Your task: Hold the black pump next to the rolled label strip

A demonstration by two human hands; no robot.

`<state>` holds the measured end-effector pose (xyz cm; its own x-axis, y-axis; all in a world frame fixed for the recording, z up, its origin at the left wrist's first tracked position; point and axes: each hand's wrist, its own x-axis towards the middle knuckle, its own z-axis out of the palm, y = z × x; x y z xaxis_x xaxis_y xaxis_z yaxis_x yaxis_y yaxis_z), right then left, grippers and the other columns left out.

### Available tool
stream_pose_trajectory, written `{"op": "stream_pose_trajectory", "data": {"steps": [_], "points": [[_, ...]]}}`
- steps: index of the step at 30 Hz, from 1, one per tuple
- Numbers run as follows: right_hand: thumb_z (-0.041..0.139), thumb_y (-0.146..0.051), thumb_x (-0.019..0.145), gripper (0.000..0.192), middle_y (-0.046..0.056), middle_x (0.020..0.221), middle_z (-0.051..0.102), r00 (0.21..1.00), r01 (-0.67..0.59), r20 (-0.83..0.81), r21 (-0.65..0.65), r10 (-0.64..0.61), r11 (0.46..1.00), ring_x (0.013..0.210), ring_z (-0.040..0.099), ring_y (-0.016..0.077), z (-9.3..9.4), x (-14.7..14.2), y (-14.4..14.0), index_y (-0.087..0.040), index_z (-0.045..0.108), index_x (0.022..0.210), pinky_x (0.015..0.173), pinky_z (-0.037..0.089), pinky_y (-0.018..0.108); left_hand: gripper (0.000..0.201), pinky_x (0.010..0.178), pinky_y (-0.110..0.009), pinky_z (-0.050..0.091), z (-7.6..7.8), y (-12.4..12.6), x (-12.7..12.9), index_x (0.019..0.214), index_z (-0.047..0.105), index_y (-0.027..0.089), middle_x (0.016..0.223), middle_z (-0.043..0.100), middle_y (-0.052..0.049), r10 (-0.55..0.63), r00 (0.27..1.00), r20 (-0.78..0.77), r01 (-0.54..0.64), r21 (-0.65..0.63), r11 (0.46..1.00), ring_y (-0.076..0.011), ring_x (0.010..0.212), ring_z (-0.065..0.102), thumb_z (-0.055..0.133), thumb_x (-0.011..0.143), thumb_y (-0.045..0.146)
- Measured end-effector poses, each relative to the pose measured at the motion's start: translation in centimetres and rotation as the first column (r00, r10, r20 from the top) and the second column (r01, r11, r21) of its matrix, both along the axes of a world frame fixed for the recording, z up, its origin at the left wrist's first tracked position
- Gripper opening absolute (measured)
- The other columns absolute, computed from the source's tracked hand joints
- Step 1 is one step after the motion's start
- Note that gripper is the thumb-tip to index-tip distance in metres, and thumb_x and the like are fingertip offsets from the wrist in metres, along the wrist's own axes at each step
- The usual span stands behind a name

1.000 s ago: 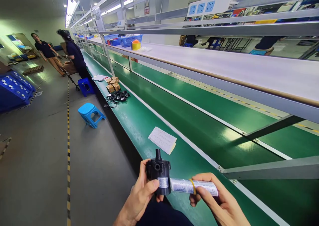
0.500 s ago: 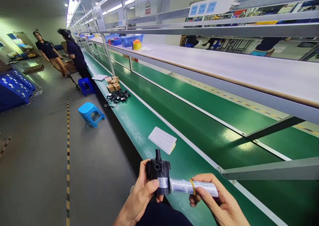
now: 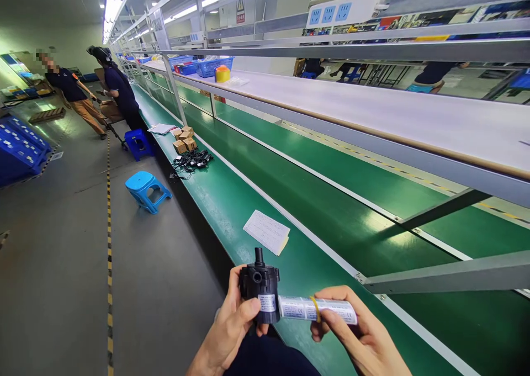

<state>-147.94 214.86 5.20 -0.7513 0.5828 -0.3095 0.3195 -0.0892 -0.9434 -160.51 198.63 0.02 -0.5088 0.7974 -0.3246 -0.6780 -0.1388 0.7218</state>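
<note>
Standing on the floor at far left, a light-blue stool occupied the margin. Next came small brown boxes and a tangle of black cables on the green surface. Toward the centre, the left hand was wrapped around a black pump-like unit, held upright near the edge of the surface with its spout uppermost and its white label showing. The unit appeared to be hard plastic, probably fairly heavy for its size, smooth and stiff enough for a firm grip; its broad barrel seemed the best hold, the narrow spout the likelier part to snap. Beyond it lay a written sheet. Rightward, a white printed roll pointed at the unit; whether the two touched could not be told. The right hand pinched this roll beside its yellow band. The roll was judged light, springy and easily creased, best taken gently near the band.
</note>
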Motion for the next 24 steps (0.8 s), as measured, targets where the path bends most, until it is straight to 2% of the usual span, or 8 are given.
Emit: {"op": "stream_pose_trajectory", "data": {"steps": [10, 24], "points": [[0.06, -0.066, 0.089, 0.042, 0.0, 0.064, 0.066, 1.0, -0.027, 0.009, 0.058, 0.026, 0.998, 0.062, 0.063, 0.0199, 0.19, -0.1, 0.13, -0.024, 0.064, 0.088, 0.066, 0.051, 0.03, 0.059, 0.062, -0.027, 0.037, -0.03, -0.11, 0.09, 0.128, 0.035, 0.025, 0.088, 0.058, 0.002, -0.002, 1.0, -0.012, 0.002, 0.007, 1.0, -0.0091, 0.064, 0.052, 0.068, 0.086, 0.049], [0.062, -0.066, 0.088, 0.041, -0.002, 0.063, 0.065, 1.0, -0.003, -0.012, -0.006, 0.003, 1.0, 0.062, 0.061, 0.0172, -0.18, -0.11, 0.0, -0.025, 0.063, 0.089, 0.067, 0.048, 0.027, 0.068, 0.062, -0.026, 0.037, -0.19, -0.16, -0.01, 0.131, 0.031, 0.025, 0.085, 0.056, 0.003, -0.006, 1.0, -0.013, 0.006, -0.021, 1.0, -0.0093, 0.064, 0.052, 0.07, 0.083, 0.052]]}}
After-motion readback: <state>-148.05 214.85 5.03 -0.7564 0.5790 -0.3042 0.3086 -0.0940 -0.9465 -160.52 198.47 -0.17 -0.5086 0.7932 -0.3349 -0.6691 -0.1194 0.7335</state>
